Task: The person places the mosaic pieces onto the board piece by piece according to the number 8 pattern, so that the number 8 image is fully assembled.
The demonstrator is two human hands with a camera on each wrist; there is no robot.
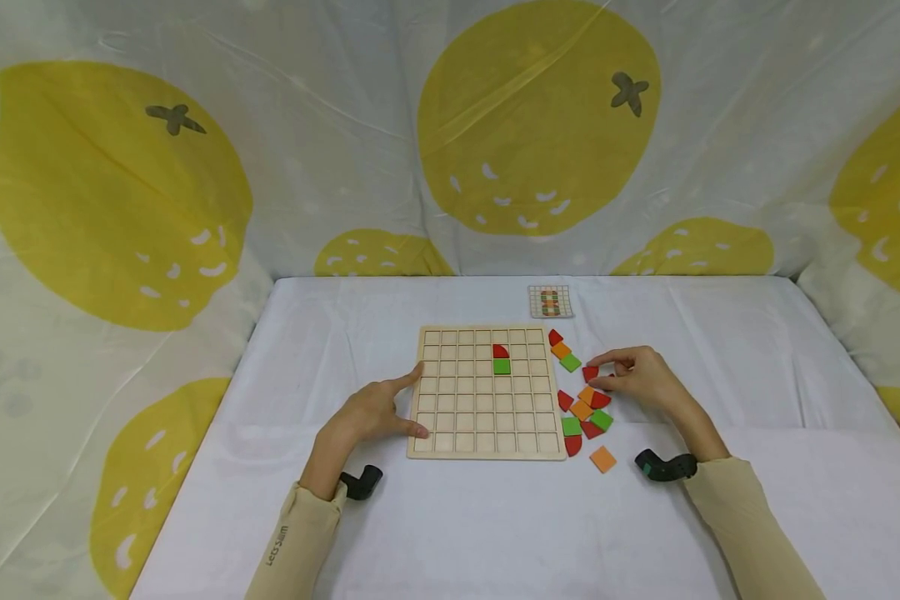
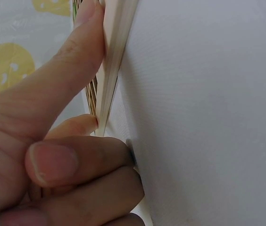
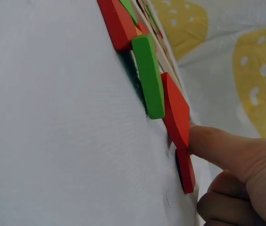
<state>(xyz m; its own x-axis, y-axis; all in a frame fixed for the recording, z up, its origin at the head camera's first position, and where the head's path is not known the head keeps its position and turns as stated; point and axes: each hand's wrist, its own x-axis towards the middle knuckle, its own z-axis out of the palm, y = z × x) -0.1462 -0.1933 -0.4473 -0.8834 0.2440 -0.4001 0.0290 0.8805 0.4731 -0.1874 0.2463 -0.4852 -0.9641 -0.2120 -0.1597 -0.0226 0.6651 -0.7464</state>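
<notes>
Where the left hand (image 1: 367, 410) lies: at the left rim of the board (image 1: 487, 456), thumb and index finger spread apart and both touching it, stretched along the edge rather than closed round it; its other fingers are bent.
Right hand (image 1: 640, 379): right of the board, thumb and index finger pinching a red piece (image 1: 590, 374); whether that piece is off the cloth (image 1: 480, 525) I cannot tell.
Red piece: at the fingertips, apart from the board, between the far line of pieces and the nearer heap.
Board: flat on the cloth; a red quarter (image 1: 500, 352) sits in a cell right of the middle, toward the far side, and a green square (image 1: 502, 367) in the cell just nearer.
Far line: beside the board's right rim, a red wedge (image 1: 556, 337), an orange square (image 1: 561, 350) and a green tile (image 1: 571, 362), slanting.
Heap (image 1: 581, 410): nearer, also by the right rim, red, orange and green, some pieces touching.
Loose tile (image 1: 603, 459): orange, just apart from the heap on its near side.
Card (image 1: 550, 302): beyond the board's far rim, printed with a grid and a small coloured pattern.
Sleeves (image 1: 746, 517): beige, with a black device (image 1: 666, 466) at each wrist.
Backdrop (image 1: 345, 83): pale, with big yellow lemons (image 1: 542, 117).
</notes>
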